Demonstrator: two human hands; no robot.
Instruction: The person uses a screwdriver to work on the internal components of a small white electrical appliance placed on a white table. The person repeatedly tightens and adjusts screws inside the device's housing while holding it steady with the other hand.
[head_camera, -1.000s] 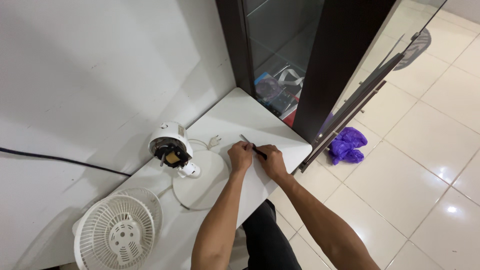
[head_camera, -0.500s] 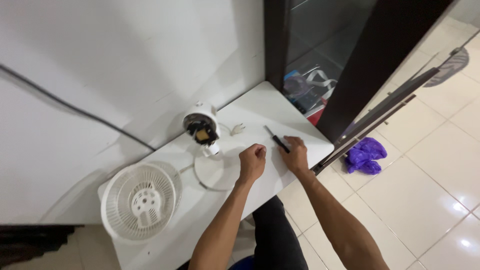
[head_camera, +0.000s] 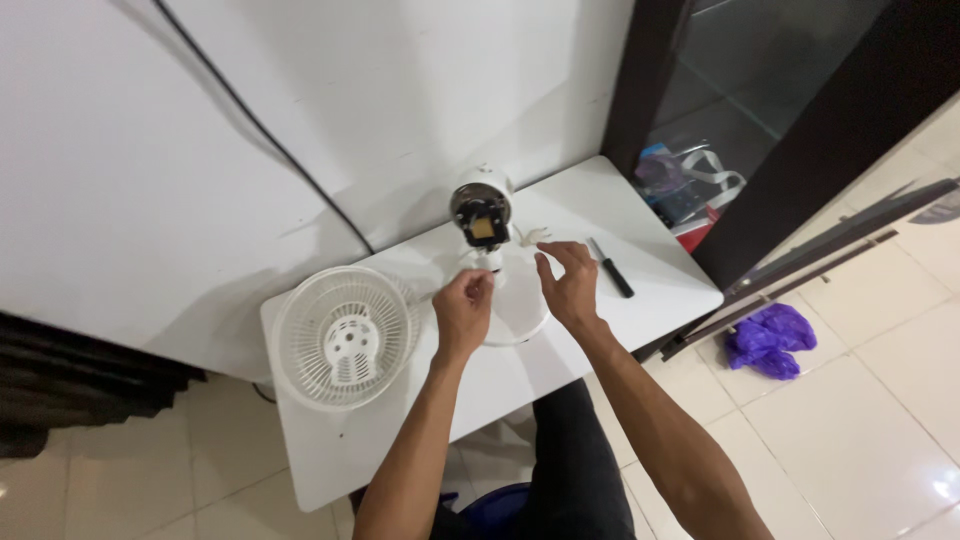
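A small white fan stands on the white table (head_camera: 400, 440), its bare motor head (head_camera: 482, 214) upright on a round base (head_camera: 518, 318). My left hand (head_camera: 462, 312) hovers over the base's left side, just below the fan's neck, with its fingertips pinched together; nothing shows between them. Over the right side of the base, my right hand (head_camera: 568, 286) has its fingers spread and holds nothing. A black-handled screwdriver (head_camera: 610, 267) lies on the table to the right of that hand. A small white part (head_camera: 530, 237) rests beside the motor.
A round white fan grille (head_camera: 345, 338) lies flat at the table's left. A black cable (head_camera: 250, 120) runs down the wall. A dark door frame (head_camera: 640, 90) and a shelf with bags stand at the right, a purple bag (head_camera: 768, 338) on the tiled floor.
My right hand has let go of the screwdriver, which now lies on the table. Both hands have moved left to the fan's base.
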